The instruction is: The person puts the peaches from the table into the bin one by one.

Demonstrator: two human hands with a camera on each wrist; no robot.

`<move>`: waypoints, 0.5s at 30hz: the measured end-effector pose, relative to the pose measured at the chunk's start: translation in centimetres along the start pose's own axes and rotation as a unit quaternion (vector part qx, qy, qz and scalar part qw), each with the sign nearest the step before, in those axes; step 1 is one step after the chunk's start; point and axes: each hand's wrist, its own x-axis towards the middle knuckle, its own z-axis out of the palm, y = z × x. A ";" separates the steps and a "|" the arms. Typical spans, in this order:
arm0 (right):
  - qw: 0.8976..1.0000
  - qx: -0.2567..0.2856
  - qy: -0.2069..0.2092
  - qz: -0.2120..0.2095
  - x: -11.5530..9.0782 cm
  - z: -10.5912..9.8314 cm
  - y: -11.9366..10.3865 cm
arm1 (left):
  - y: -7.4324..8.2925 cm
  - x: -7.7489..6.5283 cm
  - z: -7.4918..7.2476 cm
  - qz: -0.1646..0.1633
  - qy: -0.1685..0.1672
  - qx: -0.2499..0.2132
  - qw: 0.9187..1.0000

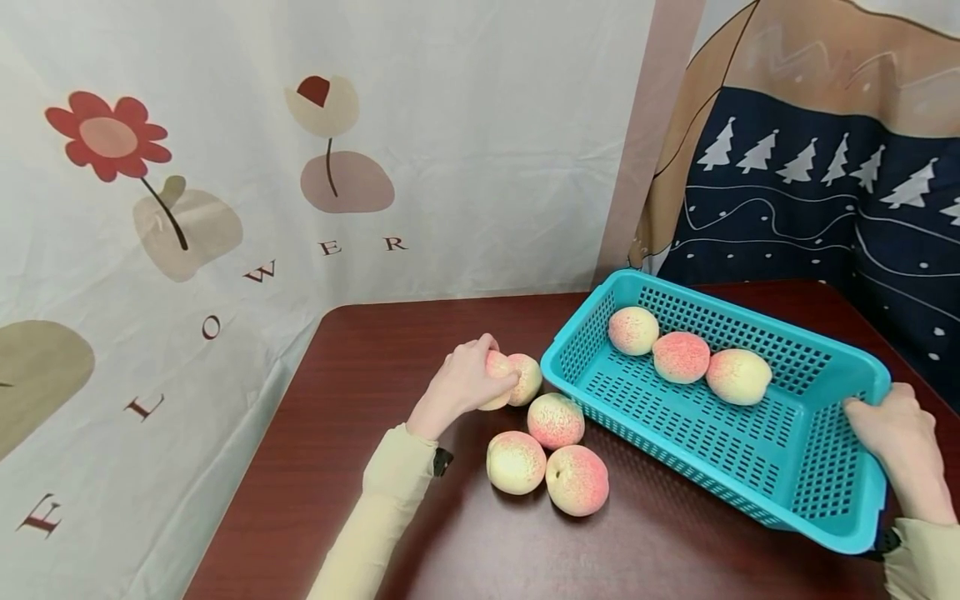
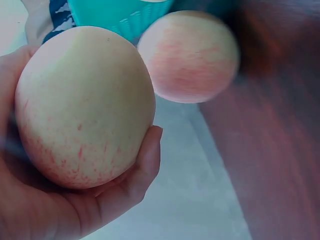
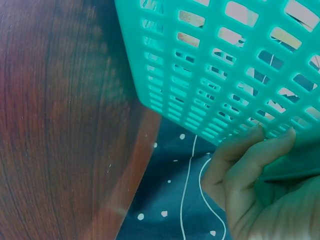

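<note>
My left hand [image 1: 463, 379] grips a pale yellow and pink peach [image 2: 85, 107], fingers and thumb wrapped around its sides. Just beyond it in the left wrist view is another peach [image 2: 190, 57], close to the basket. Three more peaches, a speckled one [image 1: 556, 421], a yellow one [image 1: 516, 462] and a pinker one [image 1: 577, 481], are grouped on the table nearby. With my right hand [image 1: 896, 433] I hold the right end of a turquoise plastic basket [image 1: 720, 467], thumb over the rim and fingers against the outside of its perforated wall [image 3: 200, 90].
Inside the basket three peaches [image 1: 681, 357] lie in a row toward its far side. The dark red wooden table [image 1: 360, 400] ends at a pale curtain [image 1: 480, 167] with printed flowers. A navy cloth with white trees [image 1: 795, 208] hangs at the back right.
</note>
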 end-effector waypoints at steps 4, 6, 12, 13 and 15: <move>1.000 0.000 0.000 0.003 -0.1 0.0 0.0 | 1.2 0.7 -0.5 0.019 0.005 -0.005 1.000; 1.000 -0.001 0.000 0.004 -0.1 0.0 0.0 | 1.8 1.1 -0.7 0.026 0.002 -0.009 1.000; 1.000 -0.002 0.002 0.000 -0.1 -0.1 -0.1 | 3.8 2.3 -0.8 0.043 -0.020 -0.026 0.999; 1.000 -0.001 0.002 0.000 -0.1 -0.1 -0.1 | 4.2 2.5 -0.8 0.046 -0.023 -0.029 0.998; 1.000 0.000 0.001 -0.002 -0.1 -0.1 -0.1 | 5.0 2.8 -0.8 0.051 -0.029 -0.039 0.997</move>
